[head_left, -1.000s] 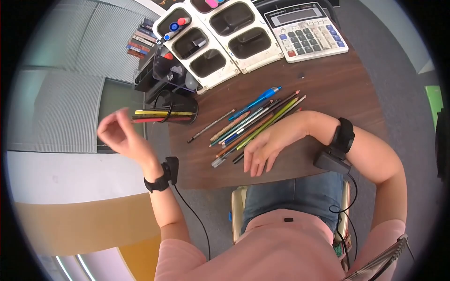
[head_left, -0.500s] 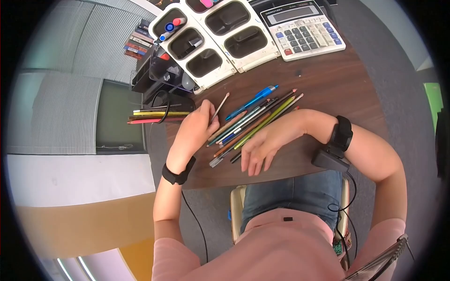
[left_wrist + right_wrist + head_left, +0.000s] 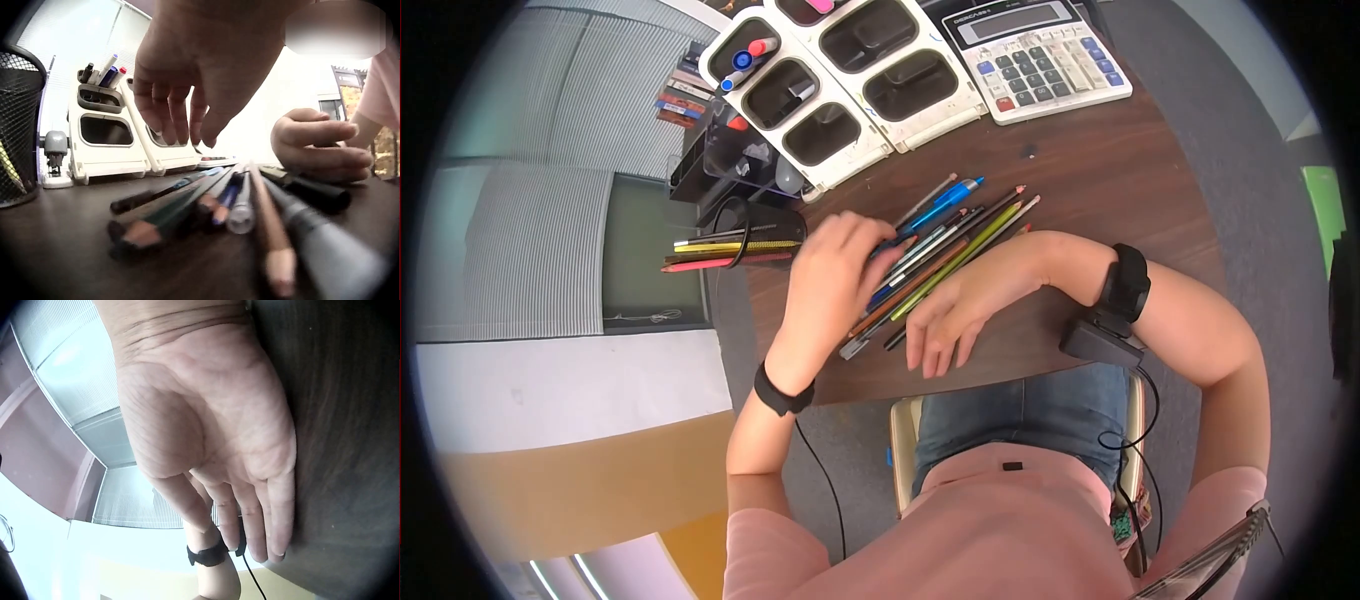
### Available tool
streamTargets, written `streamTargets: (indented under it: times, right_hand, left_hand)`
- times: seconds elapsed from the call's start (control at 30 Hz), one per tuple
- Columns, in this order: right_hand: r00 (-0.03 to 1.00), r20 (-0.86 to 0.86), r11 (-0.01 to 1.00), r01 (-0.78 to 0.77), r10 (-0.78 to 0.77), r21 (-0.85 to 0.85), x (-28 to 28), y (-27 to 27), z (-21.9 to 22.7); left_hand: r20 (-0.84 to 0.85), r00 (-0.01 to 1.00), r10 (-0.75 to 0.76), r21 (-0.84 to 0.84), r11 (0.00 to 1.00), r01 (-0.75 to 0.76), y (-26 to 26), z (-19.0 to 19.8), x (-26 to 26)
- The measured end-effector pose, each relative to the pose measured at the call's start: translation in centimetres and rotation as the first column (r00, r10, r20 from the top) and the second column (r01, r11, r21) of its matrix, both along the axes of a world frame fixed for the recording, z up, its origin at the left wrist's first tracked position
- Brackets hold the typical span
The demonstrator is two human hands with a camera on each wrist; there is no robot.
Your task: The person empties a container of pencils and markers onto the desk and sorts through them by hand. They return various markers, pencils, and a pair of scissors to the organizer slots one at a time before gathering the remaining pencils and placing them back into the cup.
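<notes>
A pile of pencils and pens lies on the brown desk, with a yellow-green pencil (image 3: 960, 258) and a blue pen (image 3: 941, 206) among them. Over the pile's left side is my left hand (image 3: 832, 280); in the left wrist view its fingers hang down, slightly bent and apart, with nothing visible between them. A thin grey pencil (image 3: 926, 199) lies beside the blue pen. My right hand (image 3: 960, 315) rests at the pile's near right side, and the right wrist view shows its palm (image 3: 212, 419) bare, fingers loosely extended.
Left of the pile, a black mesh holder (image 3: 775, 235) lies on its side in the head view, pencils sticking out. Behind stand a white organizer (image 3: 880, 130) with markers and a white calculator (image 3: 1040, 65). A stapler (image 3: 56, 159) shows in the left wrist view.
My left hand came in from beyond the desk's left side, gripped the grey pencil at the left, and moved right over the pile. That pencil now lies beside the blue pen, released.
</notes>
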State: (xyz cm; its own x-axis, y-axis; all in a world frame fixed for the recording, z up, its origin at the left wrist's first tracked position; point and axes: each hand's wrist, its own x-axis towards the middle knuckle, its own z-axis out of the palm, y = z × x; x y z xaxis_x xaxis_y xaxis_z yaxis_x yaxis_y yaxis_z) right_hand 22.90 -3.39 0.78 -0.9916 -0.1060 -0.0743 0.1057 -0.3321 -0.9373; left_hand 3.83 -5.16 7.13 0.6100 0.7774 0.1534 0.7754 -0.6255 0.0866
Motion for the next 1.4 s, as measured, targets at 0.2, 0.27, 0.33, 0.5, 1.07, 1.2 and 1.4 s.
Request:
streamTargets:
  times: [0.2, 0.27, 0.33, 0.5, 1.07, 1.2, 1.4]
  right_hand:
    - [1.0, 0.012, 1.0, -0.007, 0.007, -0.01, -0.2, 0.0, -0.2]
    - [1.0, 0.015, 1.0, -0.007, 0.007, -0.013, -0.1, 0.0, -0.1]
    - [1.0, 0.018, 1.0, -0.006, 0.007, -0.015, -0.1, 0.0, 0.0]
    - [1.0, 0.023, 1.0, 0.004, -0.004, -0.018, -0.1, 0.0, 0.0]
    - [0.93, -0.077, 0.928, -0.348, 0.36, 0.133, -0.7, -1.9, 0.0]
    - [0.925, -0.061, 0.924, -0.367, 0.375, 0.11, -0.8, -1.8, -0.1]
    - [0.935, -0.021, 0.932, -0.351, 0.355, 0.093, -0.8, -1.7, 0.1]
  left_hand:
    - [0.027, 0.999, 0.024, -0.154, 0.988, -0.02, -1.7, -0.5, -0.1]
    - [0.034, 0.999, 0.022, -0.154, 0.988, -0.017, -1.3, -0.5, -0.3]
    - [0.001, 0.999, 0.052, -0.127, 0.991, -0.051, -0.7, -0.8, -0.8]
    - [0.018, 0.99, 0.142, -0.096, 0.986, -0.14, 0.9, -1.4, -1.9]
    - [0.044, 0.991, 0.123, -0.216, 0.97, -0.111, -3.4, -1.6, -0.5]
    - [0.016, 0.989, 0.144, -0.14, 0.98, -0.14, -2.9, -1.4, -0.9]
    - [0.081, 0.996, 0.031, -0.068, 0.997, -0.026, -2.6, -1.2, 0.8]
